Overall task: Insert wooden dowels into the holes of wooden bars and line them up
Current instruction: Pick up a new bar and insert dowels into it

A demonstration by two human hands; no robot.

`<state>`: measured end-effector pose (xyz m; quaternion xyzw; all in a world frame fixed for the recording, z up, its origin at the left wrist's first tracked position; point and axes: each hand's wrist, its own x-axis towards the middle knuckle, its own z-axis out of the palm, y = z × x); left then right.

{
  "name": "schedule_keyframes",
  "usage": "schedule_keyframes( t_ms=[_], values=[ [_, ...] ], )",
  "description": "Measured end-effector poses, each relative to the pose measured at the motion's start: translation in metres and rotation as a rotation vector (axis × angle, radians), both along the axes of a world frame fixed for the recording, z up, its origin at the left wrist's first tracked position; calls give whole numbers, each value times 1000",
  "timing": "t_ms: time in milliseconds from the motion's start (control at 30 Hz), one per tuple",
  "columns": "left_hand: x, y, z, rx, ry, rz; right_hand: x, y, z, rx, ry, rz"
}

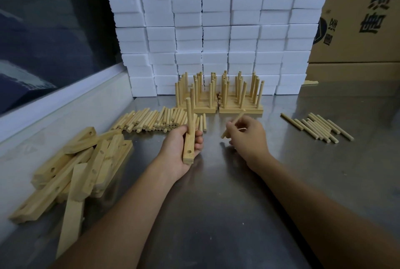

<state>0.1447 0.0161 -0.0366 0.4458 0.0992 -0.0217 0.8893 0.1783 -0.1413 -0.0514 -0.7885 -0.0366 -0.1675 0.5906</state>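
Note:
My left hand [183, 149] grips a short wooden bar [188, 148] above the table's middle. One dowel [189, 115] stands upright in the bar, and an empty hole shows near the bar's near end. My right hand [246, 136], a little to the right, pinches a loose dowel [237, 118] that slants up and away from the fingers. Finished bars with upright dowels [218, 93] stand lined up in rows at the back, against the white blocks.
A heap of bare bars [75, 167] lies at the left. Loose dowels [155, 120] lie behind my left hand, and more loose dowels [318, 127] at the right. Stacked white foam blocks [212, 30] wall the back; cardboard boxes [357, 30] stand at the right. The metal table [216, 203] reflects.

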Motion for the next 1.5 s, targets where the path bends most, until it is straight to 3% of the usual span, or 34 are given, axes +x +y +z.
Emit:
schedule_keyframes(
  t_ms=[133,333,767,967,1067,1267,1400,1500],
  values=[
    [0,-1,0,4,-1,-3,-3,-1,0,135,-11,72],
    [0,-1,0,8,-7,-3,-5,-2,4,158,-71,34],
    [2,0,-1,11,-4,8,-20,-2,15,575,53,68],
    [2,-1,-1,45,-5,9,-44,22,28,554,-22,224],
    [2,-1,-1,62,1,13,-47,19,28,542,-37,192],
    [0,0,-1,33,3,3,-40,12,24,562,114,161],
    [0,0,-1,36,5,6,-41,13,23,463,151,199],
    [2,0,-2,60,6,29,-51,19,26,372,114,349]
  ],
)
